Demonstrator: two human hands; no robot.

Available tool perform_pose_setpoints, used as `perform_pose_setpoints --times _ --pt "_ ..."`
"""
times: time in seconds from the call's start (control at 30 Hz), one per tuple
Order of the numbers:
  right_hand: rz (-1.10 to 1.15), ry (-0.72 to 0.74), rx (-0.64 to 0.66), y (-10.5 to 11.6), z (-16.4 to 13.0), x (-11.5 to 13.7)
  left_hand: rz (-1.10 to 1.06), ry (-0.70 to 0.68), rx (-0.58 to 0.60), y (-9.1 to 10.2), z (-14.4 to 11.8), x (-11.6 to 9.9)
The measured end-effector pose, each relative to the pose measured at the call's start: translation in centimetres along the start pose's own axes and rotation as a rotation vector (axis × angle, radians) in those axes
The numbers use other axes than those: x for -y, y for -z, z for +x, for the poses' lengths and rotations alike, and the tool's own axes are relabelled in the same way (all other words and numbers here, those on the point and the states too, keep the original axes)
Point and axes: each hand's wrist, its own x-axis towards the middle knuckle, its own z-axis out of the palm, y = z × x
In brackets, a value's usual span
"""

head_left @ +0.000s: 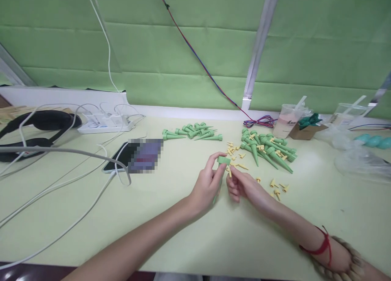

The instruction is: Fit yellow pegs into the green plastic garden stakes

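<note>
My left hand (204, 188) is closed on a green plastic spike (224, 160), its wide capped end up between thumb and fingers and its tip showing below the palm. Close beside it, my right hand (247, 188) pinches a small yellow plastic nozzle (230, 173) near the spike's cap. The fingers partly hide whether the two parts touch. Beyond the hands lie several loose yellow nozzles (242, 166). A larger pile of green spikes (269, 146), some with yellow nozzles among them, is behind to the right. Another group of green spikes (192, 131) lies further back left.
A phone (119, 159) with a cable lies left on the table (171, 232). Headphones (45, 120), a power strip (105, 124) and trailing white cables fill the far left. At the back right stand a drink cup (285, 122), a small cardboard box (307, 131) and plastic bags (360, 159).
</note>
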Motion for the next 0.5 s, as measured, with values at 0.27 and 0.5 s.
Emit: perform_pose_setpoints --times 0.27,0.5 --pt "-0.934 0.522 -0.304 1.5 -0.1 0.1 -0.179 0.116 -0.087 -0.5 0.5 -0.8" --pt "-1.331 0.903 -0.391 2.3 0.3 -0.1 -0.177 0.108 -0.014 -0.3 0.4 -1.1"
